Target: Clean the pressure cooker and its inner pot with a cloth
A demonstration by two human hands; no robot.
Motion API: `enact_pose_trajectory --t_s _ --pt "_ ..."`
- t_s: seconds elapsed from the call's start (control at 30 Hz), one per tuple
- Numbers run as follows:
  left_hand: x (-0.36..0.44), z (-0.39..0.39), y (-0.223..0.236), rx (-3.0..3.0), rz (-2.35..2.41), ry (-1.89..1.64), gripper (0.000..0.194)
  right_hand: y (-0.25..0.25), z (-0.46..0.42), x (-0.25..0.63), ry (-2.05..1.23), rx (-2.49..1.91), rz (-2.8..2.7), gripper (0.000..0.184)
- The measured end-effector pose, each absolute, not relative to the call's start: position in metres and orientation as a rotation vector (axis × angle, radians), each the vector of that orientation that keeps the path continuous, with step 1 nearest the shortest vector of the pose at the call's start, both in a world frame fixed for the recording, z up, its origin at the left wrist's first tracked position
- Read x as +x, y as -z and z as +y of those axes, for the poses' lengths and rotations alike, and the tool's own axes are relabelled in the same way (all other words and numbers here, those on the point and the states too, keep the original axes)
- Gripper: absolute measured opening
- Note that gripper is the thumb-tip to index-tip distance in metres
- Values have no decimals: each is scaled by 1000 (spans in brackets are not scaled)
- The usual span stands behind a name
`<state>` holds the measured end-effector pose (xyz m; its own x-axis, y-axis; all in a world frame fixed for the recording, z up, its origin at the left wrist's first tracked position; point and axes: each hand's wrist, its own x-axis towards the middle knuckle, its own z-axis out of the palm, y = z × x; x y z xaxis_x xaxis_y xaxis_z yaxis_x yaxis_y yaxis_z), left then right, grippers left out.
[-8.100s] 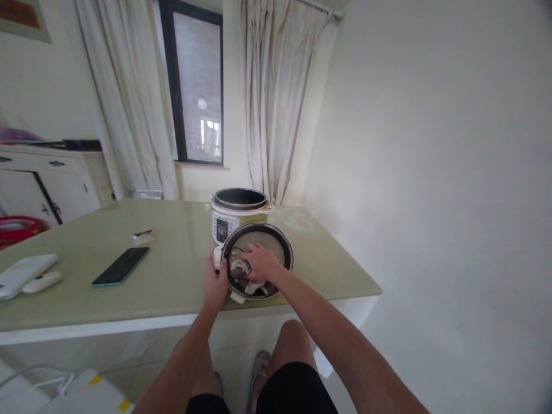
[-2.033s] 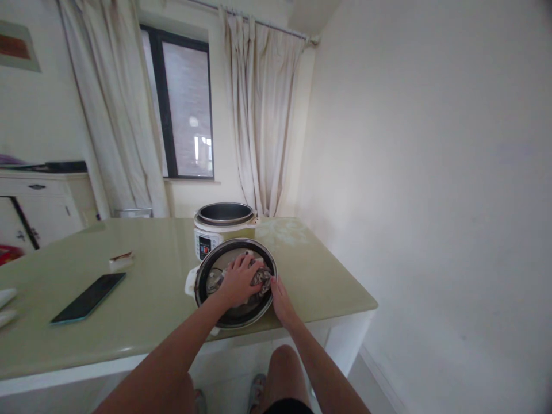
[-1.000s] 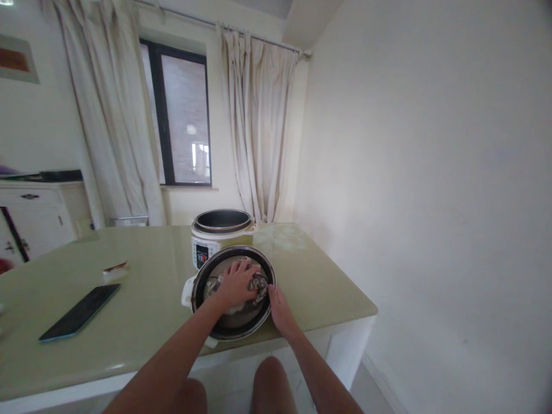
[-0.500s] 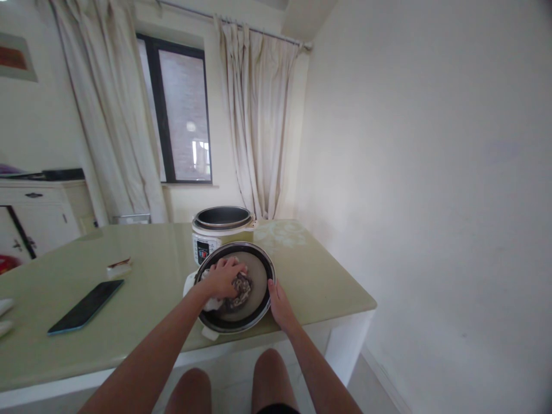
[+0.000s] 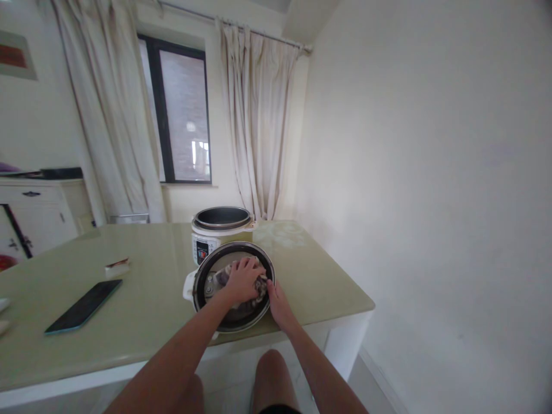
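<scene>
The round lid (image 5: pixel 212 270) of an electric pressure cooker is tilted up at the table's near edge, its grey inner side towards me. My left hand (image 5: pixel 244 280) presses a patterned cloth (image 5: pixel 261 286) against that inner side, fingers curled over it. Part of the cloth is hidden beneath the hand. My right hand (image 5: pixel 280 305) grips the lid's right rim, thumb on the near side; its other fingers are mostly out of sight behind. Just behind the lid stands the white cooker (image 5: pixel 228 236), open at the top, with a control panel on its front.
On the left of the green tabletop (image 5: pixel 159 287) lie a dark phone-like slab (image 5: pixel 84 306) and a small white packet (image 5: pixel 117 268). White objects (image 5: pixel 4 305) show at the left edge. A plain wall (image 5: pixel 431 172) rises on the right; curtains (image 5: pixel 263 115) and a window (image 5: pixel 185 115) are behind.
My left hand has slid the cloth rightwards across the lid, uncovering round fittings on its left part. The right hand keeps its place on the rim.
</scene>
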<state>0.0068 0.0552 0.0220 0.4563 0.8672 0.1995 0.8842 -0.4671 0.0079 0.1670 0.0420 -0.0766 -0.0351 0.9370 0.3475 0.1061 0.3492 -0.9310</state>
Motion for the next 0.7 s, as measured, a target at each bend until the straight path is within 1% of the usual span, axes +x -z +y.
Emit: enact_pose_trajectory --t_s 0.1,0.2,0.37,0.43,0.57,0.7 --pt "-1 65 -19 -2484 -1719 429 68 76 40 167 -891 -1036 -1455 72" --pt "-12 72 -19 -2439 -1796 447 68 75 38 168 -868 -1063 -1470 72" --pt "-34 73 -20 -2361 -1862 459 68 76 37 169 -869 -1131 -1478 79" --pt "-40 68 -18 -2321 -1843 451 67 77 38 169 -866 -1109 -1483 80" --pt "-43 51 -11 -2288 -1760 408 65 77 38 168 -872 -1060 -1468 75" --pt "-37 31 -6 -2388 -1744 296 68 79 39 167 -877 -1076 -1454 72"
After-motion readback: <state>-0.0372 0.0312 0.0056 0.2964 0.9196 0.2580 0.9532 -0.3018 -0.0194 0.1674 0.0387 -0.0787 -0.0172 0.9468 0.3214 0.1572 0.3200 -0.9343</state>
